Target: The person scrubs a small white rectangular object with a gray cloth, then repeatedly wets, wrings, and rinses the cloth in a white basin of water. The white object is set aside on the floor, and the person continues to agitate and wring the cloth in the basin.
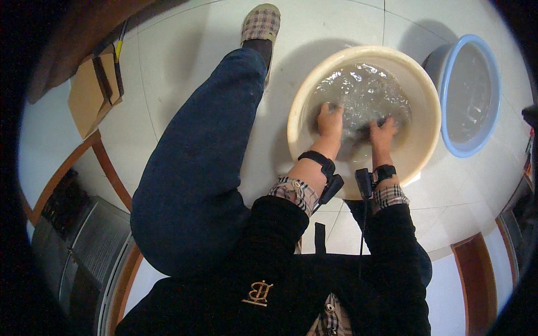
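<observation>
A large cream plastic basin [428, 122] stands on the tiled floor before me, holding greyish, rippling water. My left hand [330, 119] is partly under the water at the basin's left side, its fingertips hidden. Nearer the middle right, my right hand [382, 132] also dips in, fingers bent around something dark that the water blurs. A dark, indistinct shape, perhaps cloth, lies under the surface between and beside the hands. Both wrists wear black straps with small devices, below rolled-up plaid cuffs.
A blue-rimmed plastic basin [497, 96] with cloudy water stands right of the cream one. My jeans-clad leg and plaid shoe [261, 24] extend along the left. An opened cardboard box [86, 96] lies at the far left, near wooden-framed furniture or doorway edges.
</observation>
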{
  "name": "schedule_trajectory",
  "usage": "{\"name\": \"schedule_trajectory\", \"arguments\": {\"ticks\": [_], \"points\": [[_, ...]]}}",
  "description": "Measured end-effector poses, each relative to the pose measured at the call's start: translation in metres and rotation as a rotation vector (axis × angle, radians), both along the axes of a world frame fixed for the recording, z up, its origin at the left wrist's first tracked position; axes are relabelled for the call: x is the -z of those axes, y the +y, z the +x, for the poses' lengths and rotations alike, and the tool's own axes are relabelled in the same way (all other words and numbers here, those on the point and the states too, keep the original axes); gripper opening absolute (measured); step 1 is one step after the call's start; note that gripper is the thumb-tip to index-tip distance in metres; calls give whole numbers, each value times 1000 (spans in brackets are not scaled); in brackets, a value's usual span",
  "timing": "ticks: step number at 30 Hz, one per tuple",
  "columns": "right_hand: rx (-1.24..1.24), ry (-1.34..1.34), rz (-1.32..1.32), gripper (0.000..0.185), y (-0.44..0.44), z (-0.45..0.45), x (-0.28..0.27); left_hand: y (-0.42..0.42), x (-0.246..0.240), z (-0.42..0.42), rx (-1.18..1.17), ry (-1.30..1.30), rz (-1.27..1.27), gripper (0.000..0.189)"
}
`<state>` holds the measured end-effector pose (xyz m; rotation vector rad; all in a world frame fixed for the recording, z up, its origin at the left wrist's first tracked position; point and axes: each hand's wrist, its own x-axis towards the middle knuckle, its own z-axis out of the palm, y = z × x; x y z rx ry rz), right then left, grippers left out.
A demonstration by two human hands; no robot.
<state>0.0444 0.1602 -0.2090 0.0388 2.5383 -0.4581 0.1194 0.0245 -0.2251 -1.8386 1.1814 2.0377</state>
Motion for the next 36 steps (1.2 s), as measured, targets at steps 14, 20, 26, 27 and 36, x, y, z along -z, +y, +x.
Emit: {"name": "schedule_trajectory", "arguments": {"ticks": [14,20,26,27,36], "points": [[178,-404,-496,48,-94,-8,-72,-8,-29,-21,-380,146,465,46],[-138,26,-20,39,-64,-24,-58,2,-49,-32,-181,165,207,45],[-124,371,-372,22,-34,-49,-50,-5,-32,-32,321,99,-344,37],[-172,452,-441,20,-29,-50,-47,-5,-30,-31,307,116,-464,34],[99,154,-267,48,22,-40,-11,5,-26,-12,334,-257,-417,30]]}}
